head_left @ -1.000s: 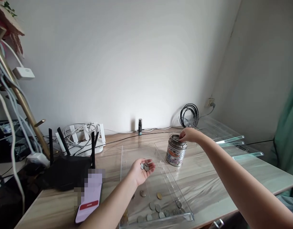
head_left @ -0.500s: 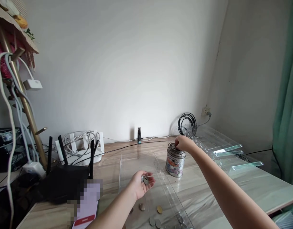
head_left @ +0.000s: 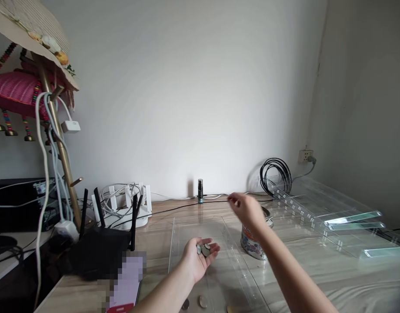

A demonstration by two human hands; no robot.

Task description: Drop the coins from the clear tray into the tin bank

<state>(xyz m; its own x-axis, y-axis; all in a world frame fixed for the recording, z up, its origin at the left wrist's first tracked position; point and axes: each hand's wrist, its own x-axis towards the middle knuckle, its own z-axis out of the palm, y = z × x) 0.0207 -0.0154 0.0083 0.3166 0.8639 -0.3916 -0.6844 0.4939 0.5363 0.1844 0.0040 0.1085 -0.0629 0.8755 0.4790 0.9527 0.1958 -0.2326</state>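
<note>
My left hand (head_left: 197, 263) is palm up with its fingers curled, cradling several silver coins (head_left: 205, 250) over a clear plastic panel (head_left: 229, 261). My right hand (head_left: 247, 211) is in the air in front of a round printed tin (head_left: 252, 248), its fingers pinched together. Motion blurs it, and I cannot make out whether anything is between the fingertips. The tin stands upright on the table, its open top partly behind my right hand and forearm. Below my left hand, loose coins (head_left: 203, 301) lie at the bottom edge of the view.
On the left are a black router (head_left: 102, 250), a white router (head_left: 128, 217) with coiled cable, and a partly pixelated phone (head_left: 126, 282). A small dark bottle (head_left: 200, 191) stands by the wall. Black coiled cable (head_left: 275, 176) and clear plastic panels (head_left: 343, 239) occupy the right.
My right hand has come out of the tin's mouth and moved left, toward my left hand. My left hand still cups coins. The whole view has shifted, showing more of the left side.
</note>
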